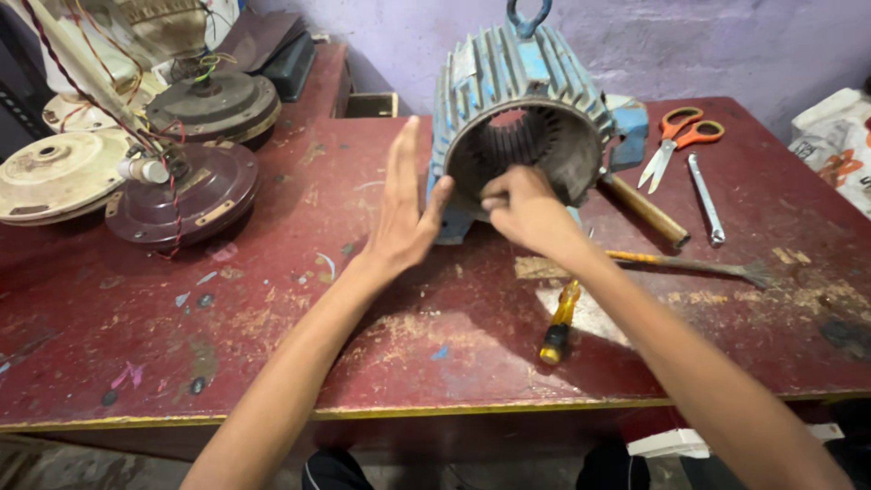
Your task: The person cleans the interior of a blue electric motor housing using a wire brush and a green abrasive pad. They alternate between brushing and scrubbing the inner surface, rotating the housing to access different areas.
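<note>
The motor shell (522, 118) sits at the back of the worktop (272, 318). The fan parts (181, 191) lie far to its left. The scissors (679, 136) and wrench (705, 198) lie to its right. The screwdriver (558, 322) lies in front of it, near the front edge.

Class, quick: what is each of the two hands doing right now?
Left hand: open, fingers straight, thumb against the blue motor housing.
Right hand: fingers curled at the housing's open rim; whether it grips anything cannot be told.
</note>
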